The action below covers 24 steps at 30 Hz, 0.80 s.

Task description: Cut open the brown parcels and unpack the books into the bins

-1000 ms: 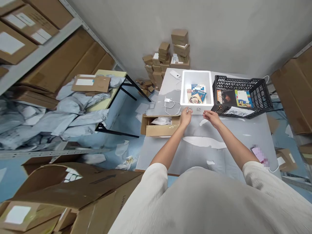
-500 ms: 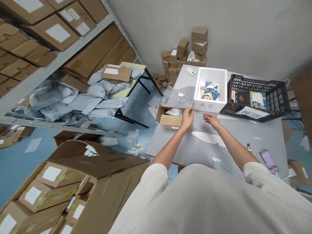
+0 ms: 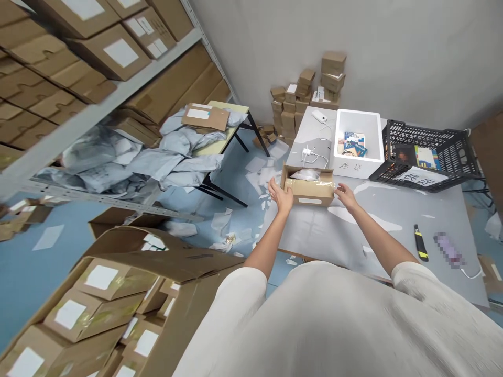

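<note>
A small brown cardboard box (image 3: 311,192) sits on the grey table with its top partly open. Clear tape runs along its front flap, and a white label is on its front side. Inside lies a white plastic-wrapped item (image 3: 305,174). At the box's left end is my left hand (image 3: 281,197), fingers spread and thumb by the front corner. My right hand (image 3: 346,198) is at the right end, its loosely bent fingertips at the box's edge. Neither hand is wrapped around anything.
Behind the box stand a white foam bin (image 3: 357,168) with booklets and a black crate (image 3: 451,170). A utility knife (image 3: 420,243) and a phone (image 3: 448,250) lie on the right. A charger (image 3: 308,152) is behind the box. A large carton (image 3: 188,272) of boxes stands left.
My left hand has moved from the box's right part to its left end. My right hand has come to the right end. The view has shifted, so the scene sits further right.
</note>
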Tool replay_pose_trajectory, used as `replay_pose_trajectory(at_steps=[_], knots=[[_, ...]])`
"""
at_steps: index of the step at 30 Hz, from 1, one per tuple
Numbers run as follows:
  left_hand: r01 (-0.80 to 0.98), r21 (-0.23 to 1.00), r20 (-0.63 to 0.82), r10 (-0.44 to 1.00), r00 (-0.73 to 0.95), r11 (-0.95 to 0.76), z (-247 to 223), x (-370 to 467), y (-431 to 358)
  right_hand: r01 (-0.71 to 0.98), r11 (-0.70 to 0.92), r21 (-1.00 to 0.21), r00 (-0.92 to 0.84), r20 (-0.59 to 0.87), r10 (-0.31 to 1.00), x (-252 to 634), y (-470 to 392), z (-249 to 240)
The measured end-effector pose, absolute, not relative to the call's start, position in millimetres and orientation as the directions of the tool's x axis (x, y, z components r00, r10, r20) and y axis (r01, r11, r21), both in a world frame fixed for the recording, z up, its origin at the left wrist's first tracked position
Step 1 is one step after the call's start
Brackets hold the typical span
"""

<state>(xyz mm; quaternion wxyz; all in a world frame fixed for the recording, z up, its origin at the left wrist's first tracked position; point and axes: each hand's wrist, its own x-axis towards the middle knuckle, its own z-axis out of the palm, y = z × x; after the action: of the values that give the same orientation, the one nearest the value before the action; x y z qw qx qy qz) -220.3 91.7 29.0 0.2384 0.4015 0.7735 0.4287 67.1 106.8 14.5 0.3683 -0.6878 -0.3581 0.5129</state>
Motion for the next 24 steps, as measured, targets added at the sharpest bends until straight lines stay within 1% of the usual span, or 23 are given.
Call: replay_pose_trajectory(at_steps=[2, 4, 7, 10, 13, 18, 24], knots=[[0.304, 0.894, -0.126, 0.836, -0.533, 0.329, 19.2, -232.2, 93.5, 0.122, -0.487, -0.865, 0.244, -0.449, 0.860, 57.3, 102.8, 14.9], [0.235, 0.918, -0.182, 0.866, -0.465, 0.319, 10.5, -238.3, 94.8, 0.117, -0.509, -0.853, 0.258, -0.469, 0.845, 48.6, 98.8, 16.1], [0.202, 0.926, -0.222, 0.892, -0.394, 0.320, 2.3, -240.9, 96.1, 0.106, -0.538, -0.836, 0.284, -0.493, 0.822, 39.0, 93.6, 17.8], [0.225, 0.906, -0.246, 0.878, -0.411, 0.359, -0.2, -241.6, 97.5, 0.108, -0.542, -0.833, 0.297, -0.494, 0.817, 35.0, 89.5, 17.5], [0.309, 0.890, -0.184, 0.885, -0.428, 0.334, 0.1, -241.2, 96.0, 0.107, -0.505, -0.856, 0.338, -0.446, 0.828, 37.9, 85.8, 14.4], [0.409, 0.889, -0.053, 0.933, -0.355, 0.206, 5.8, -231.3, 86.4, 0.103, -0.427, -0.898, 0.385, -0.360, 0.850, 53.4, 76.9, 9.9], [0.428, 0.895, -0.002, 0.959, -0.282, 0.128, 21.9, -205.3, 75.9, 0.093, -0.385, -0.918, 0.437, -0.309, 0.844, 79.6, 59.4, 19.3]])
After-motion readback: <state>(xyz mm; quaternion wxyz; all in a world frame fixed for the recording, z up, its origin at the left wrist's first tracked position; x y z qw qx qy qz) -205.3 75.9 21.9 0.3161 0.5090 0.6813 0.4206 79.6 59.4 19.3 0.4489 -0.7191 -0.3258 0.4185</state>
